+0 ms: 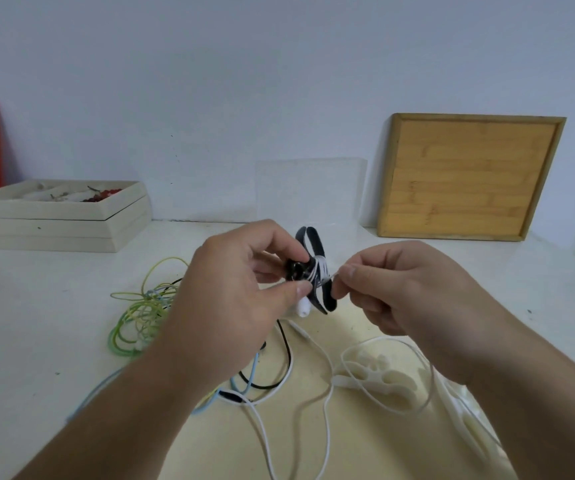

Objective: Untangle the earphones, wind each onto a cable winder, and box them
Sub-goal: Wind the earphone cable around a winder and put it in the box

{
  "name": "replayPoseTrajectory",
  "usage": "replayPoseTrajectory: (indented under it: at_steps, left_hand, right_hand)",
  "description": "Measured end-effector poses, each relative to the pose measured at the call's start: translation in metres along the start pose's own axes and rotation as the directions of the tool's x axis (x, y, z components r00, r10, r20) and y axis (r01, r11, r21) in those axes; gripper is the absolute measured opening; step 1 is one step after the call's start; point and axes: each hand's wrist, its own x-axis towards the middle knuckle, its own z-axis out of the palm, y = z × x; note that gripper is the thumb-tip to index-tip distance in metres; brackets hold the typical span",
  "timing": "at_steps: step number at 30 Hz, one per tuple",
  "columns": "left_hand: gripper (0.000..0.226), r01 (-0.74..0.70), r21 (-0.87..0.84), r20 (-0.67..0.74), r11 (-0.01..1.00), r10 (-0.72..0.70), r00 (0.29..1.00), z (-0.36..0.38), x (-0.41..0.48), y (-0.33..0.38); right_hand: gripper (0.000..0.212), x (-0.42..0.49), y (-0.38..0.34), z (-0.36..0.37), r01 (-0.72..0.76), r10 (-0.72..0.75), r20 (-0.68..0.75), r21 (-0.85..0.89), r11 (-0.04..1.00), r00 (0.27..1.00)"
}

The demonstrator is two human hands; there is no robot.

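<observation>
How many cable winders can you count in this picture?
3. A black winder gripped by the left hand; a cream winder on the table below the right hand; a second cream winder at lower right, partly hidden by that arm. Others may be hidden.

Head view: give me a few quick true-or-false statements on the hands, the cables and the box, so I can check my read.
1. The left hand holds the black winder. True.
2. The right hand hangs idle. False: it pinches the white cable beside the winder.
3. The green earphones are wound on a winder. False: they lie in a loose tangle on the table.
4. The clear box stands behind the hands. True.
</observation>
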Motion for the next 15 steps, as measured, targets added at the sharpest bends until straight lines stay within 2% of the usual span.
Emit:
replayPoseTrajectory:
  at_steps: [3, 8, 15]
  left_hand:
    - [0.024, 0.115, -0.152, -0.001, 0.982, -0.117, 0.993, 0.003, -0.001, 0.000]
    - [0.021, 0.174, -0.316, -0.076, 0.932, -0.208, 0.975, 0.007, 0.000, 0.002]
    - [0.014, 0.230, -0.490, -0.046, 0.841, -0.288, 0.956, 0.004, 0.001, -0.002]
  right_hand:
    - [0.026, -0.001, -0.002, 0.002, -0.008, 0.008, -0.004, -0.107, 0.994, 1.000]
    - [0.020, -0.006, -0.008, 0.006, 0.041, -0.037, 0.020, -0.291, 0.956, 0.999]
    - [0.032, -0.007, -0.012, 0.011, 0.025, -0.036, -0.024, -0.373, 0.927, 0.999]
